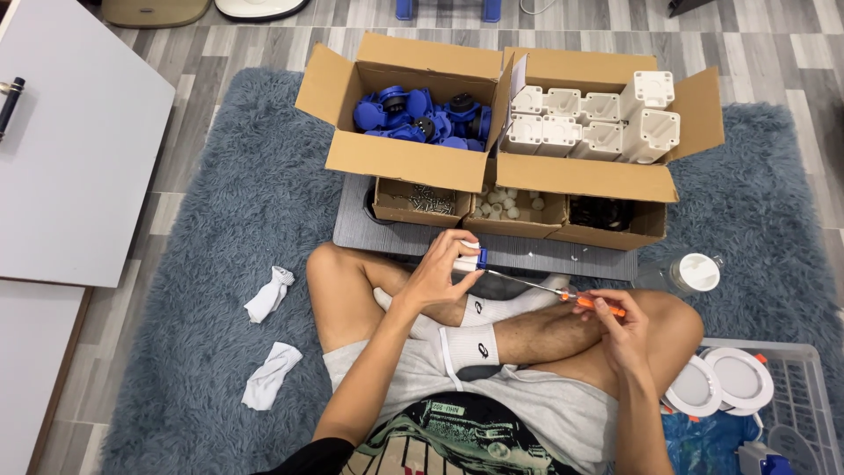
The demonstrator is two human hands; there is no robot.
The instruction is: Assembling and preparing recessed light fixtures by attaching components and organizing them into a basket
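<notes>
Grey shorts (527, 396), white socks (470, 345), printed dark shirt (440, 444).

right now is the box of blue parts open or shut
Open: the box of blue parts has its flaps folded outward, and the blue parts inside show from above.

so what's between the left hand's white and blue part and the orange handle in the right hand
In the head view, only the screwdriver's thin metal shaft spans from the white and blue part to the orange handle, above the crossed legs.
</notes>
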